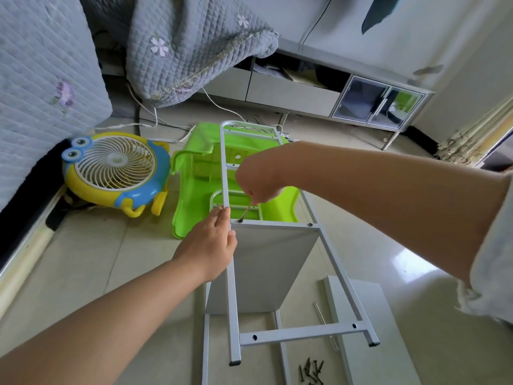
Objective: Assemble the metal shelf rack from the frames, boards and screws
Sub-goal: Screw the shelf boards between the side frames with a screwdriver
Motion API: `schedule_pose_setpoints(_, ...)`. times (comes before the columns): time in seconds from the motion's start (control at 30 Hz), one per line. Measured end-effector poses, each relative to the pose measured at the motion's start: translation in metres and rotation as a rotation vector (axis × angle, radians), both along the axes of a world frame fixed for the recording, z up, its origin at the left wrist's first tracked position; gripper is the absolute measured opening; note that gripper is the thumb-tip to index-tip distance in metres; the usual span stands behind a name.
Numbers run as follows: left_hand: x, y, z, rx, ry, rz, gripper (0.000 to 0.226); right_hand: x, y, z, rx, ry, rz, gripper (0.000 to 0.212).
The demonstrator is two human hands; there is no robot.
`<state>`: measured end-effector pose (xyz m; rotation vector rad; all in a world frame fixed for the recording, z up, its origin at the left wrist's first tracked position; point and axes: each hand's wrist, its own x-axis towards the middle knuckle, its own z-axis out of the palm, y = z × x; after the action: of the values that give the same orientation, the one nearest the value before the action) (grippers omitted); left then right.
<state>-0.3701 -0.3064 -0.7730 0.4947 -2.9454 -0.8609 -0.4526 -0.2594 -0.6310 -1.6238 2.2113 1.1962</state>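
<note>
Right now the right hand (256, 182) is curled tight around a small hex key (246, 212), its tip sitting in the screw (240, 220) at the left end of the frame's crossbar (274, 224). The left hand (212, 240) grips the near upright of the white metal frame (232, 287), fingers wrapped on the tube just beside that joint, steadying it. One board (263, 270) hangs between the two frames, edge up against the crossbar. Risky spot: the key looks tilted, so it could slip out and round the screw head, or cross-thread it. If the left hand eases off, the frame could twist and pull the board's hole off line. Spare screws (311, 372) lie loose on the floor (91, 262) near the frame's feet, easy to kick. A second board (369, 329) lies just to the right.
</note>
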Motion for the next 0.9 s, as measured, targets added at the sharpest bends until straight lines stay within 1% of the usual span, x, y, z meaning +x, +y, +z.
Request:
schedule_pose_setpoints(0.07, 0.001, 0.002, -0.001, 0.032, 0.012, 0.008, 0.053, -0.011, -0.002, -0.001, -0.031, -0.151, -0.242, 0.026)
schedule_pose_setpoints(0.1, 0.001, 0.002, -0.001, 0.047, 0.016, 0.011, 0.053, -0.018, -0.003, -0.002, -0.053, -0.249, -0.408, 0.024)
schedule_pose_setpoints(0.17, 0.001, 0.003, -0.001, 0.04, 0.012, 0.01, 0.053, -0.027, -0.006, -0.004, -0.061, -0.393, -0.72, 0.027)
schedule_pose_setpoints(0.2, 0.001, 0.002, -0.001, 0.019, 0.005, 0.008, 0.053, -0.029, -0.008, -0.006, -0.055, -0.429, -0.818, 0.029)
schedule_pose_setpoints(0.23, 0.0, 0.001, -0.001, 0.0, 0.0, 0.006, 0.053, -0.028, -0.01, -0.006, -0.052, -0.446, -0.873, 0.031)
schedule_pose_setpoints(0.33, -0.002, 0.0, 0.002, -0.01, -0.036, 0.004, 0.053, -0.025, -0.012, -0.008, -0.063, -0.47, -0.932, 0.032)
schedule_pose_setpoints(0.43, -0.001, -0.001, 0.011, -0.047, -0.107, -0.012, 0.054, -0.031, 0.006, -0.005, -0.171, -0.535, -0.963, 0.032)
schedule_pose_setpoints(0.47, 0.0, -0.003, 0.015, -0.08, -0.126, -0.01, 0.054, -0.037, 0.016, -0.004, -0.233, -0.556, -0.961, 0.031)
schedule_pose_setpoints(0.53, -0.001, -0.007, 0.023, -0.207, -0.141, -0.02, 0.053, -0.052, 0.045, 0.0, -0.424, -0.614, -0.983, 0.03)
schedule_pose_setpoints(0.6, -0.005, -0.007, 0.029, -0.341, -0.107, -0.07, 0.049, -0.066, 0.079, 0.0, -0.617, -0.661, -1.024, 0.03)
schedule_pose_setpoints(0.7, -0.018, 0.0, 0.031, -0.442, -0.121, -0.136, 0.04, -0.082, 0.13, -0.016, -0.854, -0.671, -1.084, 0.028)
schedule_pose_setpoints(0.77, -0.029, 0.003, 0.031, -0.516, -0.153, -0.112, 0.028, -0.085, 0.159, -0.035, -0.945, -0.616, -1.104, 0.023)
schedule_pose_setpoints(0.83, -0.037, 0.002, 0.032, -0.588, -0.173, -0.077, 0.024, -0.085, 0.182, -0.056, -0.996, -0.602, -1.103, 0.017)
schedule_pose_setpoints(0.9, -0.041, -0.001, 0.036, -0.607, -0.166, -0.07, 0.022, -0.084, 0.198, -0.074, -1.045, -0.624, -1.111, 0.017)
